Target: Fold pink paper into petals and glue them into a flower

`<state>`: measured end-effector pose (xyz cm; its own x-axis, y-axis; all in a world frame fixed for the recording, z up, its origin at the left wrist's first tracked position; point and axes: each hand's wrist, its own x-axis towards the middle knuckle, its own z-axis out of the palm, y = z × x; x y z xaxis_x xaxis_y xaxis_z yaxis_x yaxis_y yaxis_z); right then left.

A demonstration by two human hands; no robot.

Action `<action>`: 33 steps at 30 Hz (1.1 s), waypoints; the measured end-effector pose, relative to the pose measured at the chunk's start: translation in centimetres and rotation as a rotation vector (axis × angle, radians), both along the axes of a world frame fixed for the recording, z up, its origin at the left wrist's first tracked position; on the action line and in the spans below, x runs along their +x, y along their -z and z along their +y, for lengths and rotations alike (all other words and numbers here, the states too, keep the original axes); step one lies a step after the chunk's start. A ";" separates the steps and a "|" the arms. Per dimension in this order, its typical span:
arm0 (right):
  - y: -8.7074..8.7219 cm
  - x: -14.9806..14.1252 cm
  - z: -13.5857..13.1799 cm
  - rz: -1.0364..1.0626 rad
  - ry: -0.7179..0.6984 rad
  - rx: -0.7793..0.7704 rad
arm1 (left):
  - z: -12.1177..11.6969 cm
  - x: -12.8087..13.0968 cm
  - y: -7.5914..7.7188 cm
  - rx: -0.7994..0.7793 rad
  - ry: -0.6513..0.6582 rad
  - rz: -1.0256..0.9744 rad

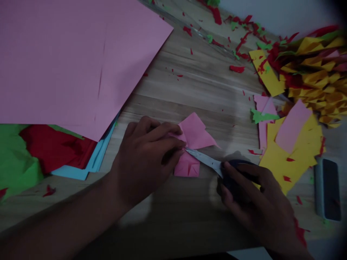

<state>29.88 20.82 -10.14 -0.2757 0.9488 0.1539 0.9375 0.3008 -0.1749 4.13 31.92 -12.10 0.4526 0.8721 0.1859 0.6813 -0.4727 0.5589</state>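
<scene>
Near the middle of the table lies a small piece of folded pink paper (194, 131), with a lower part jutting toward me. My left hand (151, 151) pinches its left side between thumb and fingers and hides part of it. In my right hand (255, 198) is a pair of scissors (204, 159) with dark handles. The blades look closed together, and their tips touch the pink paper right beside my left fingertips. My right fingers are wrapped around the handles.
Large pink sheets (67, 61) cover the upper left, above red paper (59, 148), green paper (18, 159) and blue sheets (92, 162). On the right are yellow paper pieces (282, 162), a phone (328, 189) and a pile of folded yellow paper (320, 79). Red and green scraps (241, 43) litter the back.
</scene>
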 end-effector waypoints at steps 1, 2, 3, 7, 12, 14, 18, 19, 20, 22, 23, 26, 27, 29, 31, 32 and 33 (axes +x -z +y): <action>0.0 0.0 0.0 0.002 0.000 0.005 | 0.0 0.0 0.0 0.000 0.000 0.000; 0.0 0.0 0.0 0.005 -0.001 0.011 | 0.0 0.0 0.0 -0.002 0.002 0.000; 0.1 0.0 0.0 0.007 0.000 0.016 | 0.0 0.0 0.1 -0.003 0.003 -0.002; 0.2 0.0 0.0 -0.004 0.007 0.010 | 0.0 -0.1 0.1 -0.013 0.002 -0.026; 0.2 -0.1 0.0 -0.013 0.002 0.022 | 0.1 -0.1 0.0 -0.022 0.009 -0.029; 0.2 -0.1 0.0 -0.017 0.000 0.019 | 0.1 -0.1 0.0 -0.024 0.021 -0.018; 0.2 -0.3 0.0 -0.009 -0.006 0.022 | 0.1 -0.2 0.0 -0.023 0.018 -0.016; 0.2 -0.3 0.0 -0.005 -0.010 0.024 | 0.1 -0.1 0.0 -0.020 0.014 -0.018; 0.3 -0.4 0.1 -0.003 -0.013 0.027 | 0.1 -0.1 0.1 -0.018 0.011 -0.020; 0.3 -0.6 0.3 -0.004 -0.017 0.031 | 0.1 -0.2 0.1 -0.019 0.010 -0.029; 0.4 -0.6 0.4 -0.008 -0.015 0.028 | 0.1 -0.2 0.1 -0.014 0.011 -0.034; 0.5 -0.8 0.5 -0.009 -0.012 0.026 | 0.1 -0.2 0.1 -0.002 0.009 -0.037; 0.5 -0.7 0.4 -0.003 -0.011 0.025 | 0.1 -0.2 0.2 0.000 0.006 -0.035; 0.4 -0.6 0.3 0.010 -0.004 0.013 | 0.1 -0.2 0.2 -0.003 0.003 -0.033; 0.3 -0.4 0.2 0.015 -0.006 0.002 | 0.1 -0.1 0.1 -0.005 0.004 -0.032; 0.2 -0.3 0.2 0.015 -0.009 0.005 | 0.1 -0.1 0.1 -0.005 0.003 -0.030; 0.2 -0.2 0.2 0.014 -0.008 0.014 | 0.1 -0.1 0.1 -0.004 0.003 -0.027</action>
<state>29.72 21.00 -10.35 -0.2806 0.9444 0.1715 0.9326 0.3105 -0.1838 4.05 31.98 -12.23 0.4498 0.8715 0.1952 0.6644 -0.4726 0.5790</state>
